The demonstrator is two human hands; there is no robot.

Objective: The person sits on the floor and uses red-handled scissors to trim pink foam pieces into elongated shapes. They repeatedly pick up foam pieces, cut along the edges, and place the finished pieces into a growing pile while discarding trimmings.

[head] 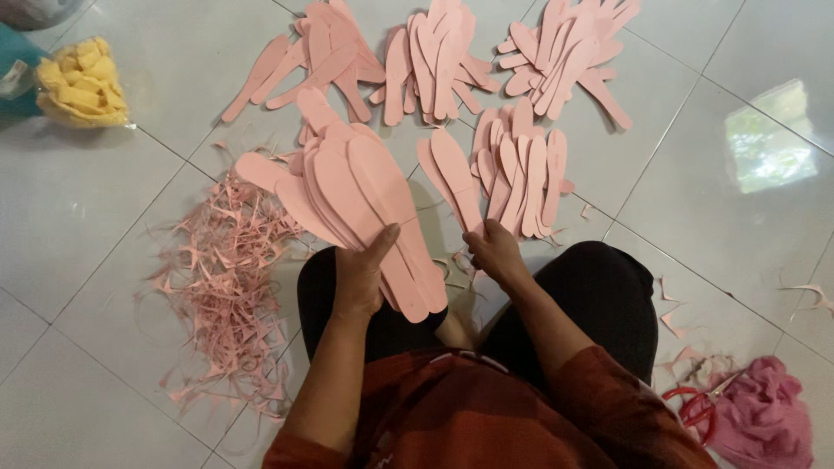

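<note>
My left hand (360, 274) grips a fanned stack of pink sole-shaped cutouts (347, 195), thumb on top, held above my lap. My right hand (493, 252) pinches the near end of one or two pink cutouts (452, 174) lying flat on the tiled floor, just right of the fanned stack. Beside them lies a small pile of narrower pink cutouts (521, 169). I sit cross-legged in black trousers and a dark red sleeve.
Farther off lie three pink piles: left (321, 56), middle (434, 61), right (565, 52). Thin pink trimmings (221, 287) litter the floor at left. A bag of yellow pieces (82, 82) sits far left. Red scissors (695, 408) and pink cloth (760, 417) lie at right.
</note>
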